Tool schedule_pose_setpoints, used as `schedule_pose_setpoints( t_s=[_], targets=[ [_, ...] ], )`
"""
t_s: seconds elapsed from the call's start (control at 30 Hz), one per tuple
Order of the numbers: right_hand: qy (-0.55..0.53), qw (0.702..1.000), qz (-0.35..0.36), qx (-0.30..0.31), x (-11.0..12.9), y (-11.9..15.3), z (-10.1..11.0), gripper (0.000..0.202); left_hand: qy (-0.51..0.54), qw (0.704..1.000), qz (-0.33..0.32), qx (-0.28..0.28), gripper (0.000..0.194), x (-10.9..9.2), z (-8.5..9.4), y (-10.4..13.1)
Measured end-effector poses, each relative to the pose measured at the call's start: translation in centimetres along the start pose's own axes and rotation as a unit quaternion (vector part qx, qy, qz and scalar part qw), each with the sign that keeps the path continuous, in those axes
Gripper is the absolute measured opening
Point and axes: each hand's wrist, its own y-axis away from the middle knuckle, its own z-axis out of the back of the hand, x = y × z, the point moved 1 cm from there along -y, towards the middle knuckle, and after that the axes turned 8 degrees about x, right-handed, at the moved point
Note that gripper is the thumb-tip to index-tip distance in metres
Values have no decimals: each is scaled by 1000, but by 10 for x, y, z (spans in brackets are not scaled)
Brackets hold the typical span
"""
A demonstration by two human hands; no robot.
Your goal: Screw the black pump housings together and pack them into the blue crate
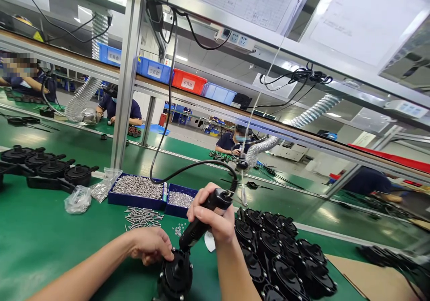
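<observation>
My right hand (215, 216) is wrapped round a black corded electric screwdriver (204, 218), tilted with its lower end down at the rim of a black round pump housing (175, 274). My left hand (151, 246) has its fingers curled, thumb and fingertips pressed on the rim of that housing, left of the screwdriver's tip. Silver screw heads show round the housing's edge. Behind my left hand lies a loose pile of screws (143, 218), with a few small nuts (179, 229) beside it. The screwdriver's bit is hidden.
Blue trays hold screws (137, 187) and nuts (180, 199). Several black housings (278, 251) stand in rows at right, others (50, 164) at far left. Plastic bags (78, 200) lie near the screw tray. A metal post (126, 81) rises behind; co-workers sit beyond.
</observation>
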Motion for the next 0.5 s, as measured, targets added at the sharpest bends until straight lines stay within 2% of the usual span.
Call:
schedule_pose_setpoints(
  t_s=[0.17,0.5],
  targets=[
    [4,1000,-20,-1,-19,-5,6,31,4,1000,-7,-5,57,3,-1,-7],
    [2,999,-35,5,-33,-8,3,30,20,1000,-18,7,63,6,1,-9]
  ],
)
